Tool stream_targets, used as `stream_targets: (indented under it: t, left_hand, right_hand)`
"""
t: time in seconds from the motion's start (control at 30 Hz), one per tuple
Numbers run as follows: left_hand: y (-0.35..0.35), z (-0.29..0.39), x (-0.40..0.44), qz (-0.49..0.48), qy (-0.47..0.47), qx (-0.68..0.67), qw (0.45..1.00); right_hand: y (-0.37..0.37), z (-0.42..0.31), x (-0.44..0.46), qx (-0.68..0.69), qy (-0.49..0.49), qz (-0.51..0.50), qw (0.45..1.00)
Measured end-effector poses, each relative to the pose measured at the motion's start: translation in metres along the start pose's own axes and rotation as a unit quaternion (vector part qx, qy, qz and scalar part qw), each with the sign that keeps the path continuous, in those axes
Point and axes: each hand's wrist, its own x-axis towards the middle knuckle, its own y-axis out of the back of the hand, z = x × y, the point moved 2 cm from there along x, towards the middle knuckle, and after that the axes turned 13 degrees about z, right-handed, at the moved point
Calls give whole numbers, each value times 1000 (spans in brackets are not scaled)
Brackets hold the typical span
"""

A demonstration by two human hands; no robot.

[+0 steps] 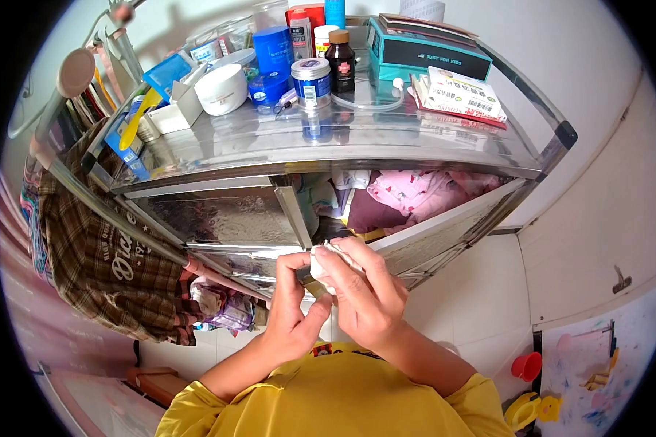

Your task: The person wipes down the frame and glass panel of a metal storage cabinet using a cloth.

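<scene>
My right hand is closed on a small white crumpled piece that looks like tissue or cloth. Close against it, my left hand has its index finger bent and its thumb drawn in, gripping the same bundle from the other side. Between the hands shows a small yellowish patch, too little to name. Just beyond my fingers is the cabinet, one door swung outward. Pink patterned clothes and dark folded cloth lie inside it.
Jars, bottles and boxes crowd the cabinet's metal top, among them a white bowl and a teal box. A plaid shirt hangs at the left. A red cup and a yellow toy are at lower right.
</scene>
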Motion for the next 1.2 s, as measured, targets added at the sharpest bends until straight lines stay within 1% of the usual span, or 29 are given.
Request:
stream_targets:
  t: [0.03,0.1,0.2,0.27,0.3,0.37,0.4,0.5,0.53,0.6,0.63,0.7,0.83,0.9,0.93,1.0,1.03,1.1,1.13,1.2]
  left_hand:
    - [-1,1,1,-1,-1,0,1000]
    - [-2,5,2,-9,-8,-48,999]
    - [-1,2,-1,-8,2,-50,999]
    - [-2,3,1,-8,-14,-46,999]
    - [-2,4,2,-7,-29,-42,999]
    - [-1,6,4,-5,-30,-39,999]
    - [0,8,7,-10,-36,-40,999]
    - [-1,10,13,-20,-50,-48,997]
    - [-2,13,13,-6,-39,-44,998]
    - [-5,18,14,4,-29,-42,999]
    - [-5,20,14,15,-42,-21,999]
    - [-5,22,14,19,-53,-4,998]
    - [-7,20,13,37,-60,-5,997]
    - [-5,18,13,39,-85,18,995]
    - [-6,18,15,39,-84,19,995]
    - [-8,20,22,20,-122,5,992]
    - [-8,19,23,23,-122,7,992]
    - [-9,16,23,12,-102,-28,994]
    - [-11,17,22,12,-71,-37,997]
    - [-10,17,20,18,-53,-33,998]
  right_hand:
    - [0,1,1,-3,1,0,1000]
    - [3,5,0,-9,18,-1,1000]
    - [12,12,4,-24,33,-8,999]
    - [21,24,8,-48,3,1,999]
    - [25,31,8,-50,3,1,999]
    - [34,45,9,-74,-10,30,997]
    - [38,47,10,-75,-12,28,997]
    - [37,44,11,-74,-11,44,996]
    - [35,41,12,-76,-9,45,996]
    - [30,33,12,-52,-47,49,996]
    - [25,27,10,-56,-46,51,996]
    - [16,16,5,-5,-23,26,999]
    - [16,18,4,-9,-12,30,999]
    - [21,23,5,-24,5,6,1000]
    - [24,27,6,-24,3,6,1000]
    - [28,40,8,-30,-12,37,999]
    - [32,44,10,-26,-12,36,999]
    - [40,52,12,-73,-23,42,996]
    - [39,53,12,-57,-23,53,997]
    - [38,48,13,-59,-34,54,996]
